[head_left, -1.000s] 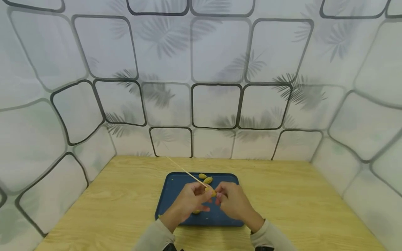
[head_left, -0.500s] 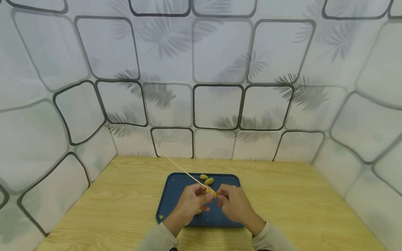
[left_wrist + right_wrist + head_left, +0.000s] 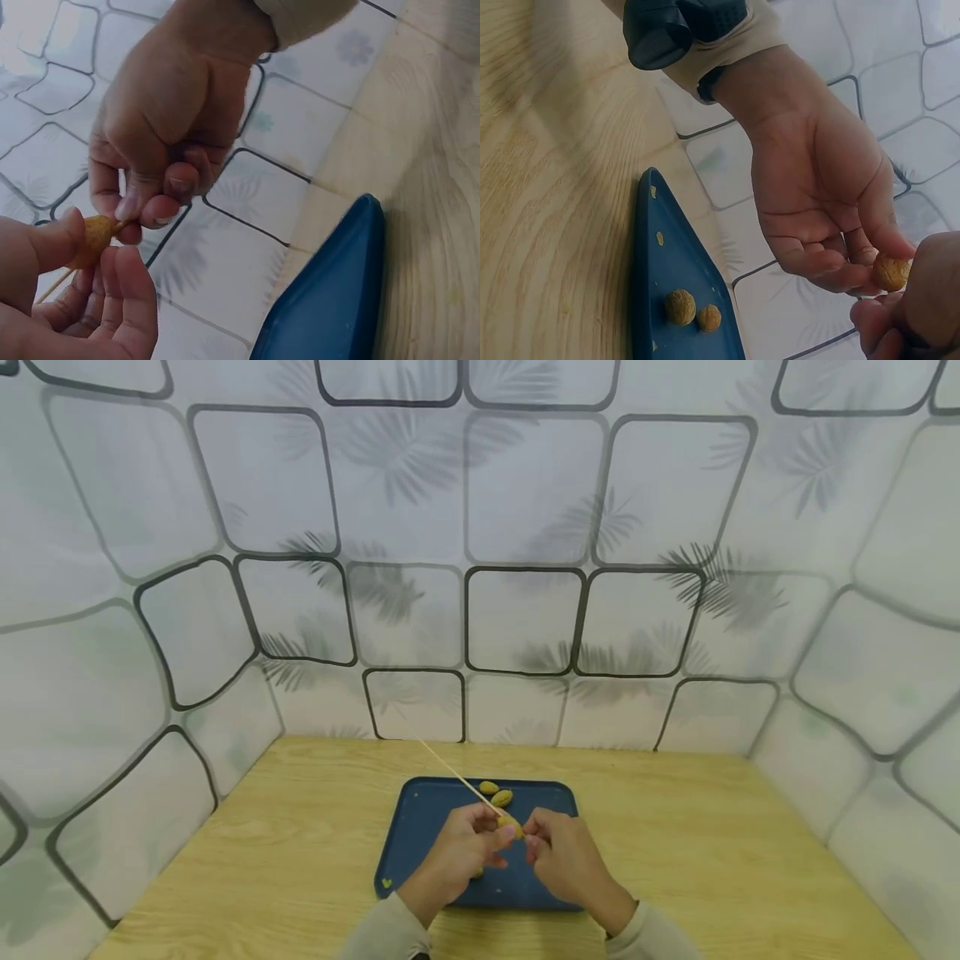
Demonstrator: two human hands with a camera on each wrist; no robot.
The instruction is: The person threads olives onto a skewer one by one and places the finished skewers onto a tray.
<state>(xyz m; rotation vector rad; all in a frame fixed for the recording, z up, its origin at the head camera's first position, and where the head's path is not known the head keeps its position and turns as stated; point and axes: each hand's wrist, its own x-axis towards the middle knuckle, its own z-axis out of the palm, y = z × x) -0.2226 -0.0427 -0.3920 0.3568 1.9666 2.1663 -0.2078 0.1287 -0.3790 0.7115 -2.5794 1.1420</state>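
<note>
My left hand (image 3: 461,852) holds a wrinkled yellow-brown oval fruit (image 3: 512,827) above the blue tray. In the left wrist view, the fruit (image 3: 91,241) sits between the thumb and fingers. A long thin wooden skewer (image 3: 453,770) slants from the fruit up and away to the left. On the fruit's other side, my right hand (image 3: 566,856) pinches a short thin stick end that comes out of it, plainest at the right thumb (image 3: 129,206). Only a bit of the right hand (image 3: 930,292) shows in the right wrist view.
The blue tray (image 3: 416,827) lies on a wood-grain table (image 3: 675,827). Two similar fruits (image 3: 502,798) rest at its back, and another (image 3: 477,872) is partly hidden under the left hand. Small yellow scraps (image 3: 386,883) dot it. Patterned cloth walls (image 3: 517,618) surround the table.
The skewer's far end has risen against the wall behind. Both hands sit slightly lower and further right in the head view, largely along with the whole scene. The grip looks unchanged.
</note>
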